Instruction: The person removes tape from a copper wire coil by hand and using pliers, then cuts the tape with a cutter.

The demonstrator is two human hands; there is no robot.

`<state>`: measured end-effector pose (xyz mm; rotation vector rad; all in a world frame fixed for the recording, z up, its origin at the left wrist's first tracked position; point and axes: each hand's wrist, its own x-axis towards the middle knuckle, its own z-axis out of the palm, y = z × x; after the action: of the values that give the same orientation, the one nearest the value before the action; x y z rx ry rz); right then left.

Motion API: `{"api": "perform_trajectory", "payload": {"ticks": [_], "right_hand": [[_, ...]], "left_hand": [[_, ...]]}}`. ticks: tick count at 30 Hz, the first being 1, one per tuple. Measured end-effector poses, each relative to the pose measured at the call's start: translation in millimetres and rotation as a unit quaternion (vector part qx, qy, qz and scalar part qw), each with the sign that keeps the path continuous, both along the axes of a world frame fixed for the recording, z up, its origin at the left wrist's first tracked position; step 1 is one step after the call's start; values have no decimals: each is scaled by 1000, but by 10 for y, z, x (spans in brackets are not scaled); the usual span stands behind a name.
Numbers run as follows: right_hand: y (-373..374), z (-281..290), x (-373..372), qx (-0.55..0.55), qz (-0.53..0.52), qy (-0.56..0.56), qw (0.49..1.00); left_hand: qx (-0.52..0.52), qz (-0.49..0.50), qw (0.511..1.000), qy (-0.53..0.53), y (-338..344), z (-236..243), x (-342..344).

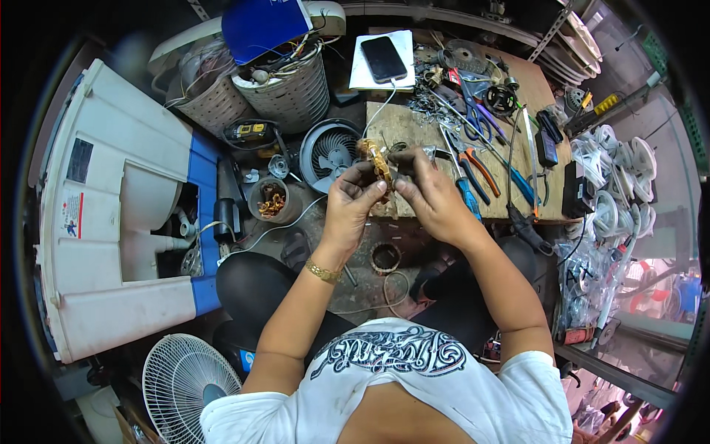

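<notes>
Above the near edge of the workbench, my left hand (351, 200) is closed on a motor winding (377, 159) of copper wire with yellowish wrapping. Its thumb and fingers pinch the piece from the left. My right hand (429, 194) is closed too, with thumb and fingertips against the winding's right side. Any small thing between those fingertips is hidden. Below my hands, a ring-shaped metal core (385, 258) lies on the floor between my legs. Left of my left hand stands a small tub (272, 201) with copper wire scraps in it.
On the wooden workbench (444, 198) lie orange-handled pliers (481, 172), blue-handled scissors (473, 111), screwdrivers and loose metal parts. A phone (384, 59) on paper trails a white cable. A fan housing (330, 154), buckets (285, 89) and a white fan guard (188, 377) stand to the left.
</notes>
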<state>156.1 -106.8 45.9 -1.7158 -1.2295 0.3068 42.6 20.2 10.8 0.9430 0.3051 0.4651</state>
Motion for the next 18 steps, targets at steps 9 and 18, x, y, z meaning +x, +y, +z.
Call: {"api": "perform_trajectory", "payload": {"ticks": [9, 18], "right_hand": [[-69, 198, -67, -85, 0, -141, 986], [-36, 177, -154, -28, -4, -115, 993]], "left_hand": [[39, -20, 999, 15, 55, 30, -78], [140, 10, 990, 5, 4, 94, -123]]}}
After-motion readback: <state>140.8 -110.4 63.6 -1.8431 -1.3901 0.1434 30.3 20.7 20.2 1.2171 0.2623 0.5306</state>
